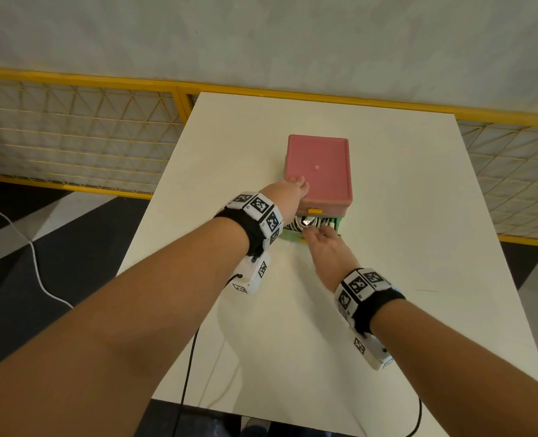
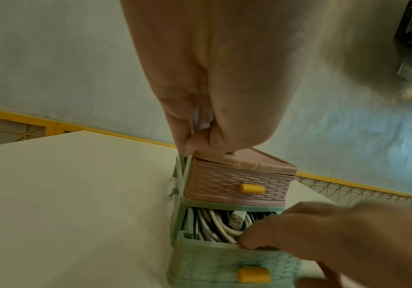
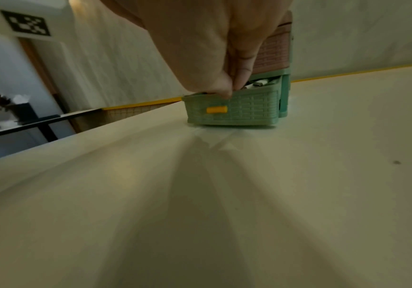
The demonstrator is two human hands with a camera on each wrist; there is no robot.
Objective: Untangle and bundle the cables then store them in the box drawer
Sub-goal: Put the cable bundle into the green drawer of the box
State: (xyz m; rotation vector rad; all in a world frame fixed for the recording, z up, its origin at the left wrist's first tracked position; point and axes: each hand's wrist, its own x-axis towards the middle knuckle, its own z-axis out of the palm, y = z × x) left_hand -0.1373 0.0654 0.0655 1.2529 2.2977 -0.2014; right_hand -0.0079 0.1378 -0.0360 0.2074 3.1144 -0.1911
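A small box [image 1: 318, 171] with a pink top stands mid-table. My left hand [image 1: 293, 190] grips its near-left corner, thumb down the side and fingers [image 2: 212, 136] on the lid. Below the shut pink drawer [image 2: 237, 187], the green drawer [image 2: 224, 261] is pulled partly out. It holds coiled white cables [image 2: 214, 224] with a USB plug [image 2: 235, 222] on top. My right hand [image 1: 321, 238] curls over the green drawer's front wall [image 3: 249, 109], thumb at the rim and fingers [image 3: 241, 76] inside on the cables.
The white table [image 1: 403, 247] stretches bare around the box. A yellow mesh fence [image 1: 72, 137] runs behind its far edge. Dark wrist-camera leads [image 1: 189, 357] hang over the near edge, and a white cord [image 1: 34, 257] lies on the floor at left.
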